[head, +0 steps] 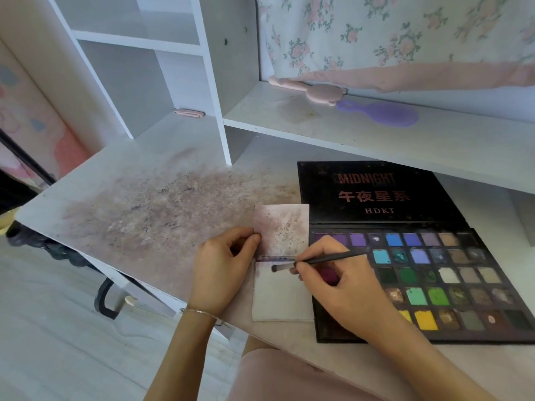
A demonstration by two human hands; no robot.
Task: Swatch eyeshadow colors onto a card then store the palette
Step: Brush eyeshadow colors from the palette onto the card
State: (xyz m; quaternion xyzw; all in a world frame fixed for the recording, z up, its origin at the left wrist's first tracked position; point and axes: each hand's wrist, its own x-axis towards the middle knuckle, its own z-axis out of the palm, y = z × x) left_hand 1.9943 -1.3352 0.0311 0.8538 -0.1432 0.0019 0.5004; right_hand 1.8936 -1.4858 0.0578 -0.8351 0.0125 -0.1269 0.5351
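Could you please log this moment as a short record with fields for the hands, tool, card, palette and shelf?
left hand: pinching the upper card at its left edge
right hand: gripping the brush
brush tip: on the lower card, near its top edge
palette: open, flat on the desk, right of the cards
shelf: pink comb, purple hairbrush

— What is the white square card (pixel 282 296) made of?
— Matt paper, dusted with powder; so is the smudged upper card (pixel 282 227).
— And the black open eyeshadow palette (pixel 405 256)?
— Matt cardboard lid, chalky pans, a few shimmery.
— The pale wood-grain laminate desk (pixel 139 209)?
— Smooth but powder-stained. The purple hairbrush (pixel 382 112) looks like plastic; the floral curtain (pixel 405 33) is cloth.
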